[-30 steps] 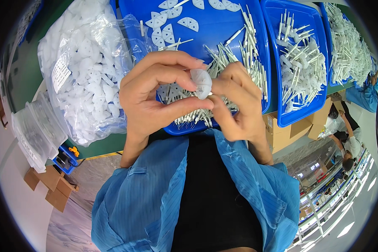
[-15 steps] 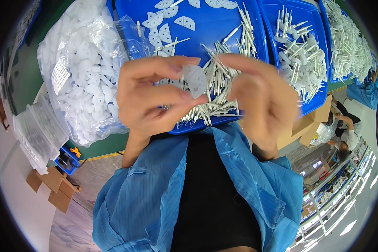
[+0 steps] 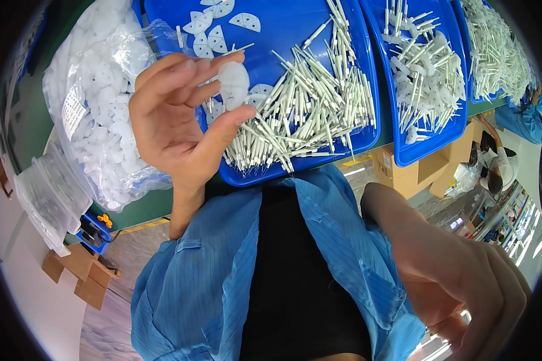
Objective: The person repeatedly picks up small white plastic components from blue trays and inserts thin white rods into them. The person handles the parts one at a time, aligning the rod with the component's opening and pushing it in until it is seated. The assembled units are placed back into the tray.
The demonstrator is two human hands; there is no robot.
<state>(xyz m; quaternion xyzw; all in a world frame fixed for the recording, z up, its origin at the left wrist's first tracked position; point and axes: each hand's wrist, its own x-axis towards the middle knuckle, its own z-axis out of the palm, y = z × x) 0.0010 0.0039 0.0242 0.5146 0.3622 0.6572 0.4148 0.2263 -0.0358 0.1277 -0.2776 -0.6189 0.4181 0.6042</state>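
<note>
My left hand (image 3: 180, 114) is raised over the left part of a blue tray (image 3: 367, 66). Between its thumb and fingertips it grips a translucent white plastic piece (image 3: 233, 84) with a rounded outline. Behind that hand, several white fan-shaped pieces (image 3: 245, 22) lie in the tray. A heap of thin white rods (image 3: 307, 102) with fine metal ends fills the tray's near right side. My right hand (image 3: 464, 283) is low at the right, away from the tray, with its fingers curled inward. Its fingertips are hidden, and I cannot make out what they hold.
A clear bag (image 3: 111, 114) full of white pieces lies left of the tray. Stacked clear plastic containers (image 3: 51, 186) stand near it. On the right, another blue tray (image 3: 406, 155) holds rods with white pieces, with a rod heap (image 3: 494, 54) beyond. Below is an open cardboard box (image 3: 403, 171).
My right hand has left the white piece and moved down and right, away from the tray. My left hand has shifted left and slightly up, still holding the piece.
</note>
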